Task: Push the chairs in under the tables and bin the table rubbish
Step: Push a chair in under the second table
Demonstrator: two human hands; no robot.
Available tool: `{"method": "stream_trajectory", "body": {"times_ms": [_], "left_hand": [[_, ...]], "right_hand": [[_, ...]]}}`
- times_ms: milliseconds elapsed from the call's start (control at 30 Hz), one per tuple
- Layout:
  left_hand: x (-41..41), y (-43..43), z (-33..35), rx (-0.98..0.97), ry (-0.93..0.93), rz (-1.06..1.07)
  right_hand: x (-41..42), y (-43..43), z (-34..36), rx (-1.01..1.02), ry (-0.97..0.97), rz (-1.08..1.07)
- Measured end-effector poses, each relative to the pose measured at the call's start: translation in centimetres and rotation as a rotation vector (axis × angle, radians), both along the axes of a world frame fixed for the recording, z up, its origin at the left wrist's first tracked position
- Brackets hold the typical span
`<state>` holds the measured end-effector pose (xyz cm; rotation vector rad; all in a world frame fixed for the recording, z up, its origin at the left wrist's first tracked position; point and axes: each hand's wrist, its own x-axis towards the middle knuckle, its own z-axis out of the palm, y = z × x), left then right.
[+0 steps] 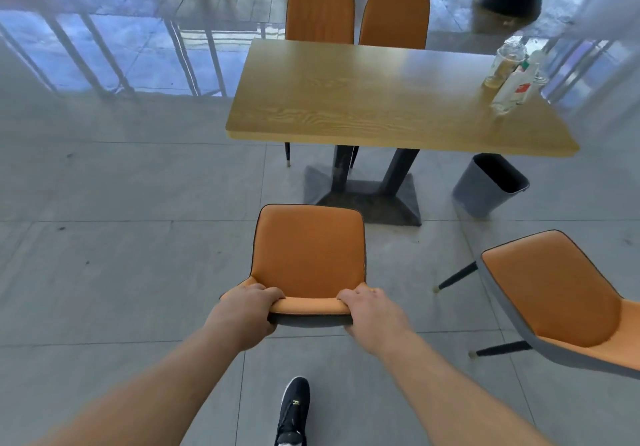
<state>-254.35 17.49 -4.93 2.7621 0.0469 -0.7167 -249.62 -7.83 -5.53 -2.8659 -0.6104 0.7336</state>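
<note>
While pushing: your left hand [247, 314] and right hand [372, 314] clamp the chair [308, 255] backrest.
Risk: seat striking the table [381, 99] pedestal [367, 196].

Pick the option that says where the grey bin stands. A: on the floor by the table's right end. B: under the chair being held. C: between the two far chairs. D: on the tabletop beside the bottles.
A: the grey bin stands on the floor tiles, just beyond the right end of the table.
</note>
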Motion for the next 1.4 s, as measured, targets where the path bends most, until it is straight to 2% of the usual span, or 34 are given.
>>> {"method": "stream_trajectory", "body": {"times_ms": [300, 533, 833, 967, 1167, 1400], "left_hand": [[12.1, 1.7, -0.6, -0.012, -0.027, -0.029], [18.1, 1.8, -0.9, -0.015, -0.04, -0.019], [19.8, 1.9, -0.9, 0.031, -0.026, -0.049], [19.6, 1.2, -0.2, -0.001, 0.038, 0.016], [20.2, -5.1, 3.0, -0.09, 0.084, 0.022], [20.8, -18.8, 7.0, -0.191, -0.009, -0.154]], "right_hand": [[11.6, 1.7, -0.1, -0.026, -0.005, -0.026], [18.1, 2.2, -0.4, -0.059, -0.03, -0.053], [19.5, 2.7, -0.7, -0.076, -0.045, -0.06], [18.3, 2.3, 0.0, -0.037, -0.051, -0.103], [17.0, -2.4, 4.0, 0.021, -0.088, -0.197], [13.7, -17.0, 9.2, -0.007, -0.165, -0.378]]}}
